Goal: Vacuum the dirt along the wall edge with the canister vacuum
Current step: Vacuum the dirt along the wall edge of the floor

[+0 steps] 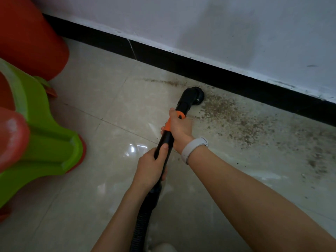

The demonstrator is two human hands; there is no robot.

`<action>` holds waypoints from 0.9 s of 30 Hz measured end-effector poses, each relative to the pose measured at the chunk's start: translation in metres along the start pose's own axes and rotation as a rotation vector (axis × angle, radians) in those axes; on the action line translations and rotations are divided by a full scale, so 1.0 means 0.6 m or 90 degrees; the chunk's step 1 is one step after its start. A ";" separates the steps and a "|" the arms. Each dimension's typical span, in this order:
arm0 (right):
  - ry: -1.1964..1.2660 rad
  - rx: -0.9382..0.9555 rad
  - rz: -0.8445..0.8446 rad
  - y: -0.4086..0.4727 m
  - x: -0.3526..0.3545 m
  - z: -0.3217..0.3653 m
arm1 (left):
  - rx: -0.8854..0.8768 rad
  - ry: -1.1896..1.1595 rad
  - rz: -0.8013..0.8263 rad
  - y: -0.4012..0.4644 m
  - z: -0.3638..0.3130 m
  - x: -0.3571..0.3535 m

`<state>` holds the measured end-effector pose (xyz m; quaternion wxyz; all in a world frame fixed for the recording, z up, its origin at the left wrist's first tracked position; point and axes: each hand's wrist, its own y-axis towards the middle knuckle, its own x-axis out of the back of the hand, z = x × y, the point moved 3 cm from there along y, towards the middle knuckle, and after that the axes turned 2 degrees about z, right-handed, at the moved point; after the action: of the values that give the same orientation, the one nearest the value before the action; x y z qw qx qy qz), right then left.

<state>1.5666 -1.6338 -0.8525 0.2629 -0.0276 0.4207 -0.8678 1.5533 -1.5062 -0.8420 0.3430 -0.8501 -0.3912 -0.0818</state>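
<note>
- You are in the middle of the suction pass: the round brush nozzle [197, 94] sits on the floor [101, 99] right at the foot of the black skirting board [236, 79], at the near end of the dirt [236, 120].
- Your right hand [181, 129] has its fingers wrapped round the wand [167, 140] at the orange collar, just behind the nozzle; your left hand [150, 167] grasps the black tube lower down, thumb laid along it (so both hands are clenched on the wand, neither idle).
- The ribbed hose [143, 219] trails from the wand toward 6 o'clock and out of the frame; the canister itself is not in view.
- From the nozzle, the heavy brown scatter spreads toward 3 and 4 o'clock along the skirting, thinning to dark smudges near the right edge. A faint thin streak runs off toward 10 o'clock.
- My reading is that most of the job remains, since the thick patch looks barely touched.
- The next move calls for drawing the nozzle toward 3 o'clock, brush flat to the tile and tight against the skirting, slowly enough for the grit to lift.
- The green stool [45, 128] and the orange bin [31, 37] stand at 9 and 10 o'clock, well apart from your path.
</note>
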 end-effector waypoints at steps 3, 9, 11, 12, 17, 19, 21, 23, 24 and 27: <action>-0.003 0.004 0.079 -0.012 -0.046 -0.007 | -0.007 0.023 -0.096 0.007 0.009 0.028; -0.096 -0.009 0.228 -0.021 -0.184 -0.030 | 0.028 -0.003 -0.233 0.045 0.035 0.124; -0.117 -0.013 0.243 -0.014 -0.217 -0.031 | 0.044 -0.012 -0.238 0.061 0.039 0.146; -0.129 -0.012 0.248 -0.009 -0.230 -0.030 | 0.050 -0.026 -0.238 0.068 0.039 0.154; -0.156 -0.020 0.237 0.012 -0.254 -0.001 | 0.062 -0.092 -0.191 0.105 0.017 0.166; -0.143 -0.019 0.221 0.016 -0.245 0.007 | 0.064 -0.109 -0.165 0.110 0.008 0.160; -0.125 -0.015 0.205 0.017 -0.229 0.011 | 0.063 -0.113 -0.142 0.109 0.003 0.149; -0.103 -0.011 0.192 0.015 -0.212 0.012 | 0.059 -0.103 -0.124 0.104 0.000 0.138; -0.093 -0.010 0.187 0.014 -0.203 0.012 | 0.056 -0.097 -0.114 0.101 -0.002 0.132; -0.078 -0.003 0.170 0.007 -0.176 0.016 | 0.053 -0.089 -0.090 0.092 -0.008 0.115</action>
<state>1.6618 -1.5923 -0.8309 0.4013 -0.0253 0.4060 -0.8207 1.6404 -1.4925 -0.8390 0.3433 -0.8091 -0.4761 -0.0295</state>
